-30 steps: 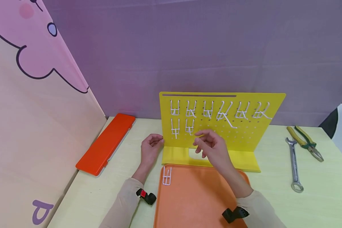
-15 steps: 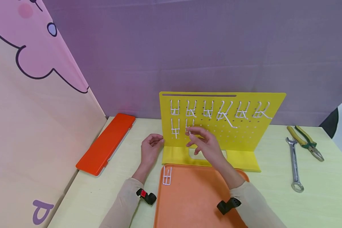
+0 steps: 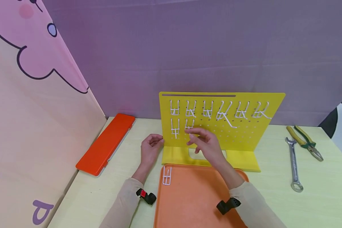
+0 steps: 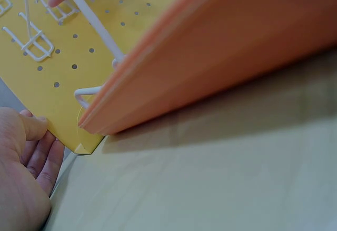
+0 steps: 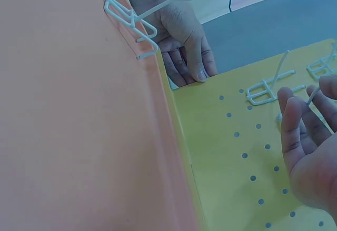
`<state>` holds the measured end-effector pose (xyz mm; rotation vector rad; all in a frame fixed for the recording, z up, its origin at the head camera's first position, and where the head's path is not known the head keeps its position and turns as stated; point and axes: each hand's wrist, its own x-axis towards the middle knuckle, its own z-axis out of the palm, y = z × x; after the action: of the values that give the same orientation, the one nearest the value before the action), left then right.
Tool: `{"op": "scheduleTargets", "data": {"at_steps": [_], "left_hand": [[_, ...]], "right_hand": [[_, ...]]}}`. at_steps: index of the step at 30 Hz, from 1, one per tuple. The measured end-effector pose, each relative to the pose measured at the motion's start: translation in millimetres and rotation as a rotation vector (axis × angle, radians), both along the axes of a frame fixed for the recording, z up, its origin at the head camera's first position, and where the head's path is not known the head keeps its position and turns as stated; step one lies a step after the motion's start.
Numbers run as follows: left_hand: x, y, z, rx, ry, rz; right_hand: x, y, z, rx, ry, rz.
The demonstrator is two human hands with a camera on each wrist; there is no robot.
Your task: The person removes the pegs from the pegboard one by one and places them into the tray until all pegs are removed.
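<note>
A yellow pegboard [image 3: 240, 137] stands upright behind the orange tray [image 3: 192, 196]. My left hand [image 3: 151, 150] grips the board's lower left edge, thumb on the front face in the left wrist view. Close to the front of the board, my right hand [image 3: 208, 145] pinches the prong of a white wire hook [image 3: 189, 123], second in the lower row. In the right wrist view that prong shows between the fingertips, while the hand hides most of the hook's body. Left of it hangs another hook [image 3: 175, 127]. One loose hook [image 3: 166, 179] lies at the tray's far left corner.
Several hooks [image 3: 208, 110] hang along the board's top row. On the left lies a red flat case [image 3: 106, 144]. A wrench [image 3: 294, 166] and green-handled pliers [image 3: 306, 142] rest on the table at right. A purple cloth [image 3: 205, 47] hangs behind.
My right hand has moved left along the board to the second hook of the lower row and taken its prong between the fingertips. The left hand has stayed put.
</note>
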<state>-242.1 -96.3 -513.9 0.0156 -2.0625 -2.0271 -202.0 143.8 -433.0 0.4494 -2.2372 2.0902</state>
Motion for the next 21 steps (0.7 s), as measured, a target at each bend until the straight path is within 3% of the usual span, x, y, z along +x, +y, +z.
{"op": "scheduleTargets", "data": {"at_steps": [12,21], "left_hand": [[-1.0,-0.1,-1.5,-0.003,0.002,-0.005],[-0.9,-0.1,-1.1,0.001,-0.004,-0.002]], "right_hand": [[12.1,-3.6,5.9,0.077,0.067,-0.049],[28.9,-8.2,15.3,0.063,0.11,-0.074]]}}
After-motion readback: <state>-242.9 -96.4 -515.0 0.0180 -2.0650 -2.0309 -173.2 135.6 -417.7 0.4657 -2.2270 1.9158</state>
